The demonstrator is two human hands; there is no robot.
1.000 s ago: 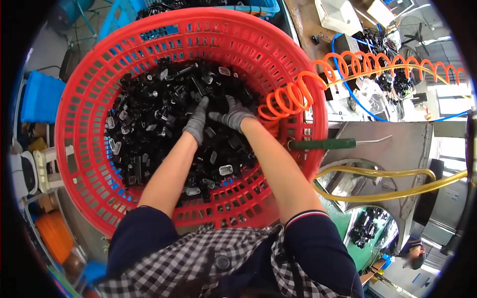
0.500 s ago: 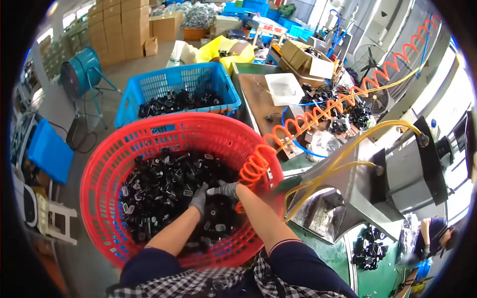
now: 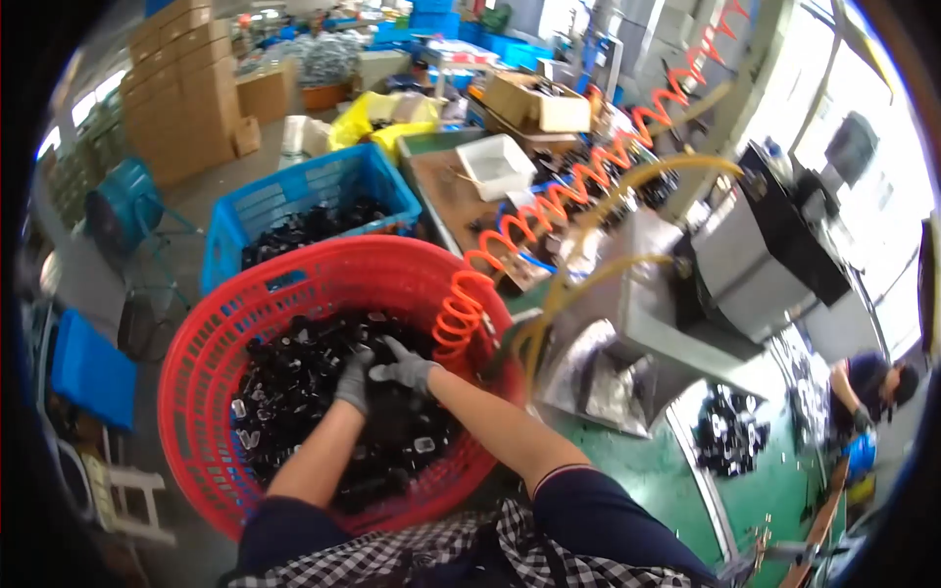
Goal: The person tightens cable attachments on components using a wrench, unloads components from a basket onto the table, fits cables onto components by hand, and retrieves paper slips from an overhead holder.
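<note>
A large round red plastic basket stands right in front of me, with many small shiny black plastic parts heaped in it. Both my hands wear grey gloves and reach into the heap. My left hand lies among the parts with its fingers stretched out, the tips partly hidden. Close to its right, my right hand has fingers and thumb apart, over the dark parts. No part shows clearly in either hand. An orange coiled air hose hangs down into the basket beside my right hand.
Behind the basket is a blue crate of black parts. A workbench bears a white tray. Right of me stands a metal machine with yellow hoses. Another person is at the far right, near a pile of parts.
The view has turned to the right, so the background has shifted left. My hands have moved slightly left over the heap, and my right hand's fingers have spread.
</note>
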